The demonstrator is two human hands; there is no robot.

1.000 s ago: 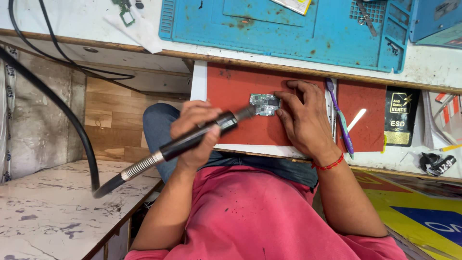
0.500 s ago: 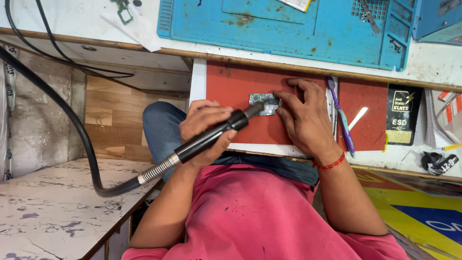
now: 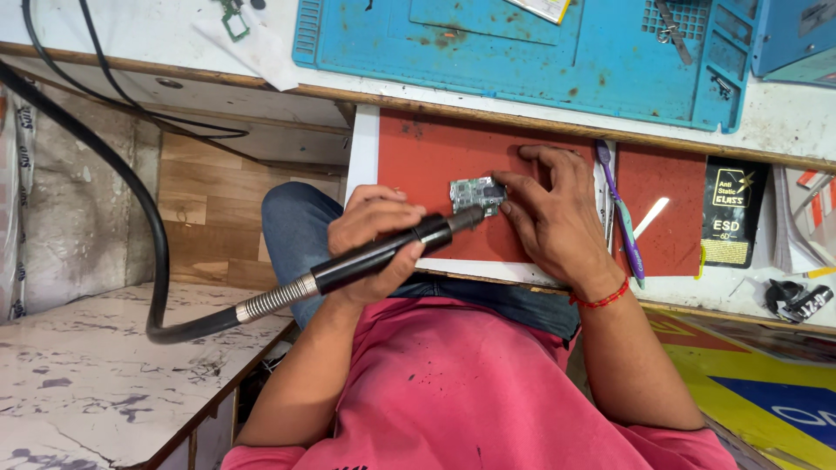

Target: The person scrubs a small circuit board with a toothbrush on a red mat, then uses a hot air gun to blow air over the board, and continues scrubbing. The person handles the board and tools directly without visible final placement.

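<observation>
My left hand (image 3: 373, 231) grips a black pen-shaped tool handpiece (image 3: 392, 254) with a metal flexible shaft and a thick black hose (image 3: 131, 191) running off to the left. Its tip touches the lower right edge of a small green circuit board (image 3: 471, 191). The board lies on a red mat (image 3: 418, 165) on a pull-out tray. My right hand (image 3: 550, 216) rests flat on the mat and pins the board's right edge with its fingertips. A red thread band circles that wrist.
A blue work mat (image 3: 522, 52) with small tools covers the bench above. A purple toothbrush (image 3: 620, 218) and a metal tweezer lie right of my right hand. A black packet (image 3: 734, 224) stands at right. A marble-patterned surface (image 3: 87, 365) sits at lower left.
The handpiece has swung lower and more level, its tip sliding down to the board's lower edge. The hose has curled under the shaft. My right hand stays on the board.
</observation>
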